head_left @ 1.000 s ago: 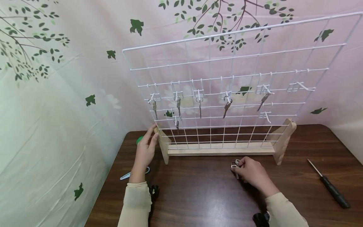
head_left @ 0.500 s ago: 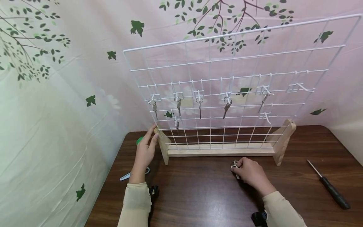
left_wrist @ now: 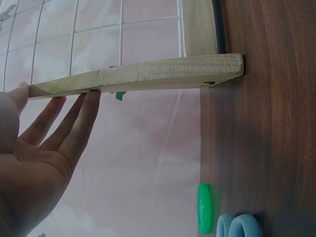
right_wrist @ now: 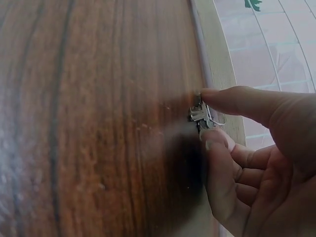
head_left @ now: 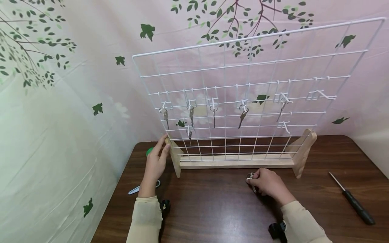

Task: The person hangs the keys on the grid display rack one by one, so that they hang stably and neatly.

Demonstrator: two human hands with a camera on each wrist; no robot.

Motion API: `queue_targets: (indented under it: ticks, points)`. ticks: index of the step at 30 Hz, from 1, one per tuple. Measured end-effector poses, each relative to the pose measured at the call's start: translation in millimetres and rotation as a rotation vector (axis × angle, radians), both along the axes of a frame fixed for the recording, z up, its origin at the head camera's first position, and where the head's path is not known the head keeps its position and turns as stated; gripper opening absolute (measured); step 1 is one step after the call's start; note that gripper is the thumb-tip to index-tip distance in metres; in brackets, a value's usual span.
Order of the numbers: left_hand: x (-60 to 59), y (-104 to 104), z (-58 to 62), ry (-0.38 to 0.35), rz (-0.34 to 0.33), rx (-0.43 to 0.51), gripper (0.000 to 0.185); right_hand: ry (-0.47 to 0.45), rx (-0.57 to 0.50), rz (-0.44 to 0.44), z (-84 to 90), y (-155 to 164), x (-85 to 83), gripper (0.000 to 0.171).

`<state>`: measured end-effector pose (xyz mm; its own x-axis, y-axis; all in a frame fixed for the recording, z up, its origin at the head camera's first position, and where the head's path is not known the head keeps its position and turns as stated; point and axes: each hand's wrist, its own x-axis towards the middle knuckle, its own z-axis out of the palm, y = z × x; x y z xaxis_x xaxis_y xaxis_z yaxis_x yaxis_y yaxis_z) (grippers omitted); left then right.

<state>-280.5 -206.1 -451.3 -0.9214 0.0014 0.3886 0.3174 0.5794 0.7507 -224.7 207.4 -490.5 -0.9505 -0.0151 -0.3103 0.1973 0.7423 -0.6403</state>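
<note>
In the head view my right hand pinches a small silver key with a ring low over the table, in front of the stand's base. The right wrist view shows the key between thumb and fingertip; its shape is partly hidden. My left hand touches the left wooden upright of a white wire grid rack. Seen from the left wrist, its extended fingers rest against the upright's outer face. Several keys hang from white hooks on the grid.
One upper-right hook and a lower hook hold no key. A black-handled screwdriver lies at right on the brown table. Pale blue scissors and a green round object are by my left arm.
My right hand shifts very slightly to the left with the key between its fingers. The left hand stays at the upright. The view tilts up a little.
</note>
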Motion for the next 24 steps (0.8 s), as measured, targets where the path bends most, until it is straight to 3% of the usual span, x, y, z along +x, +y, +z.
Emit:
queue_targets:
  ticks: [13, 24]
  points:
    - [4.6, 1.1, 1.6, -0.017, 0.008, -0.003, 0.05, -0.018, -0.02, 0.059, 4.5, 3.8, -0.3, 0.023]
    - [5.2, 2.9, 3.1, -0.016, 0.012, 0.006, 0.05, 0.037, -0.07, 0.148, 5.9, 9.2, 5.2, 0.024]
